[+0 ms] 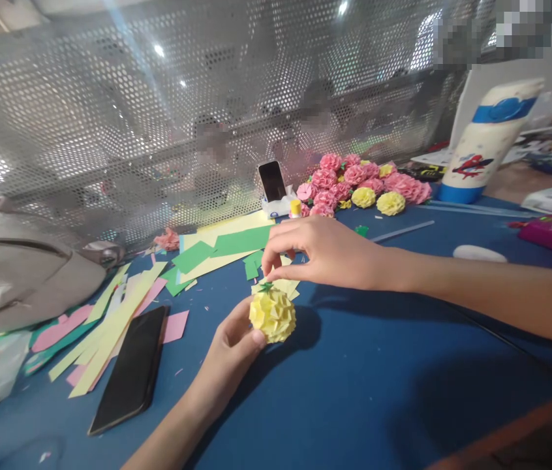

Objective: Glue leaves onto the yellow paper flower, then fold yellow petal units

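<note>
A round yellow paper flower (273, 316) with many ruffled petals is held in my left hand (237, 333), the thumb on its lower left side. At the top of the flower sits a small green paper leaf (266, 286). My right hand (312, 251) comes in from the right, above the flower, with thumb and fingers pinched at that leaf. Pieces of yellow paper (283, 286) lie just behind the flower, partly hidden by my right hand. A glue stick with a yellow cap (296, 207) stands behind the right hand.
Pink paper flowers (354, 176) are heaped at the back beside a phone on a stand (273, 183). Green paper (241, 241), paper strips (114, 326) and a black phone (132, 372) lie left. A bottle (486, 143) stands right; a bag (26, 261) sits left.
</note>
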Demonstrator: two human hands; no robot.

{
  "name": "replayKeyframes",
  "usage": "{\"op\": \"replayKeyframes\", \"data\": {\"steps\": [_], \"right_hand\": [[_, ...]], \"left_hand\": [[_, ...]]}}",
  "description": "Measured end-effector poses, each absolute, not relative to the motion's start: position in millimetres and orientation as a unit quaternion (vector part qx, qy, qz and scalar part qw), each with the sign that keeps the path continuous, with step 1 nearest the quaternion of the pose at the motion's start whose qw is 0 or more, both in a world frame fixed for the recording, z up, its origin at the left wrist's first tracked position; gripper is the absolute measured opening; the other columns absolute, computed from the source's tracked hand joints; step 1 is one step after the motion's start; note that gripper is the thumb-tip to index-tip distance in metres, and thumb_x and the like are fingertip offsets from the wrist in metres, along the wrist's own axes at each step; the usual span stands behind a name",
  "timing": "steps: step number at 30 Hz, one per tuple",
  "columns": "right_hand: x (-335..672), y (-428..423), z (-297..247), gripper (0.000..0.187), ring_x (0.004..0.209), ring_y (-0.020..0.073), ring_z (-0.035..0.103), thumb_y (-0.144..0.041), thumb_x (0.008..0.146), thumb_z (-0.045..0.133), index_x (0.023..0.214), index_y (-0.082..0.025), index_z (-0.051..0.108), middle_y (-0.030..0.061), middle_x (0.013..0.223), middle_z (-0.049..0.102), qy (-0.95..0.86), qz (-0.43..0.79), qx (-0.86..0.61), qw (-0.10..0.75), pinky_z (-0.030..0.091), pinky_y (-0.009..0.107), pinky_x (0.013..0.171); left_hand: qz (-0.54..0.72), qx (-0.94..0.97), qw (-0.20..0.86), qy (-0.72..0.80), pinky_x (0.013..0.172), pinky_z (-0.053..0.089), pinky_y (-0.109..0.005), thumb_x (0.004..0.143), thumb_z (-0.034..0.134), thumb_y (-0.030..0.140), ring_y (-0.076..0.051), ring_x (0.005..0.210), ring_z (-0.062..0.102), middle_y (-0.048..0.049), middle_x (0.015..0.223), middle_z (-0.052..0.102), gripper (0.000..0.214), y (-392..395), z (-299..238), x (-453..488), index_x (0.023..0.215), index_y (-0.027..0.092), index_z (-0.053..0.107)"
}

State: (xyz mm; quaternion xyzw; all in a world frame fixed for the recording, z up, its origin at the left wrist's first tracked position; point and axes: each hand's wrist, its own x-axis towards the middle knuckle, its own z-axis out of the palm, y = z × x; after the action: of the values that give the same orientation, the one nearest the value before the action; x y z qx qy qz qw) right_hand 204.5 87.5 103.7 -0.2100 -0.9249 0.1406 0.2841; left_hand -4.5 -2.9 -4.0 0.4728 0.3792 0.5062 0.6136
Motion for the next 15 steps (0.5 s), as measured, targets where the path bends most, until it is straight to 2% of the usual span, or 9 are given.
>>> {"op": "replayKeyframes", "data": {"steps": [4, 7, 15], "right_hand": [[206.7, 85.4, 106.9, 0.007, 0.076, 0.0124, 0.056, -0.024, 0.089, 0.071, 0.084, -0.019, 0.072, -0.0004, 0.087, 0.068, -0.915, 0.170, -0.195, 0.310, 0.033, 0.027, 0.063], [208.0, 83.4, 109.4, 0.006, 0.073, 0.0111, 0.054, -0.022, 0.088, 0.071, 0.083, -0.018, 0.072, -0.0005, 0.086, 0.069, -0.906, 0.211, -0.176, 0.321, 0.035, 0.026, 0.062], [209.7, 85.0, 111.9, 0.004, 0.071, 0.0116, 0.053, -0.022, 0.084, 0.073, 0.083, -0.019, 0.074, -0.0009, 0.084, 0.071, -0.906, 0.277, -0.183, 0.263, 0.038, 0.025, 0.064]], "left_hand": [[0.522, 0.491, 0.580, 0.387, 0.101, 0.050, -0.039, 0.072, 0.087, 0.036, -0.030, 0.118, 0.063, -0.0100, 0.132, 0.065, 0.061, -0.5, -4.7, -6.1, 0.128, 0.025, 0.064], [0.537, 0.506, 0.551, 0.391, 0.098, 0.053, -0.037, 0.071, 0.088, 0.029, -0.030, 0.119, 0.063, -0.0091, 0.130, 0.066, 0.059, 0.9, -4.8, -6.4, 0.126, 0.025, 0.065], [0.595, 0.526, 0.449, 0.409, 0.101, 0.051, -0.036, 0.073, 0.086, 0.023, -0.027, 0.119, 0.063, -0.0066, 0.126, 0.068, 0.053, 0.2, 1.4, -3.6, 0.122, 0.026, 0.067]]}}
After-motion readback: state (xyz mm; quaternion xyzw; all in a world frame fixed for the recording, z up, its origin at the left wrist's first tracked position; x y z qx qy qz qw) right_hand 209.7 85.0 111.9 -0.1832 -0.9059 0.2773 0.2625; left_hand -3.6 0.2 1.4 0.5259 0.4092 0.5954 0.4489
